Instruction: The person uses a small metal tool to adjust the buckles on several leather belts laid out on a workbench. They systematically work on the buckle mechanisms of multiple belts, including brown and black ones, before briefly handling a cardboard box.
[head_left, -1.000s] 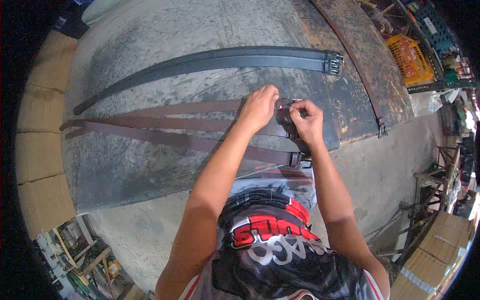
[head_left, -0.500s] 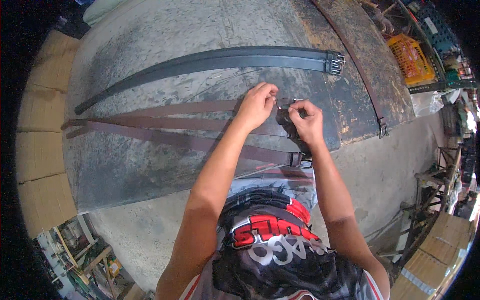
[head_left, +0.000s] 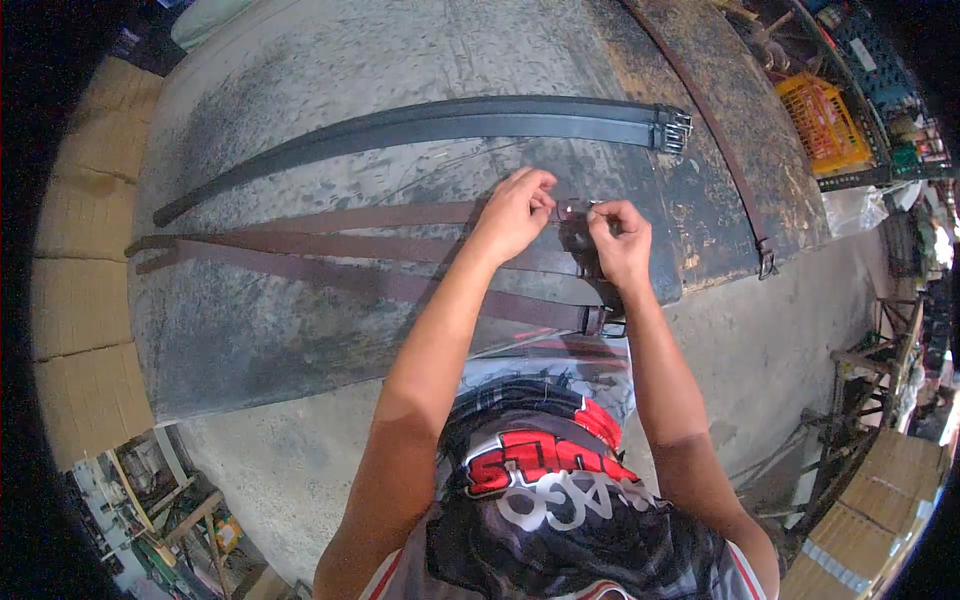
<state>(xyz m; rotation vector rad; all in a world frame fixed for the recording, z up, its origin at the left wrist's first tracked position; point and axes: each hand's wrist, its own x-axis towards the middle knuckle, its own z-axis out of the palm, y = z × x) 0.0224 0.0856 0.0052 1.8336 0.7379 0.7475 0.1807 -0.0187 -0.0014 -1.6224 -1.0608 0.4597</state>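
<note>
My left hand [head_left: 515, 210] pinches the end of a brown leather belt [head_left: 360, 217] lying on a worn grey worktable [head_left: 300, 330]. My right hand [head_left: 620, 240] grips the metal buckle [head_left: 575, 210] at that same belt end, the two hands nearly touching. Two more brown belts [head_left: 330, 275] lie just below, one ending in a buckle [head_left: 600, 322] at the table's near edge. Two black belts [head_left: 450, 120] with metal buckles [head_left: 672, 128] lie farther away.
A thin brown strap with a buckle [head_left: 765, 262] runs along the table's rusty right side. An orange crate [head_left: 825, 125] stands at the upper right. Cardboard boxes [head_left: 80, 290] line the left. Clutter and tools sit on the concrete floor at the lower left.
Both hands stay at the belt's buckle end, with only small finger shifts. The belts have not moved.
</note>
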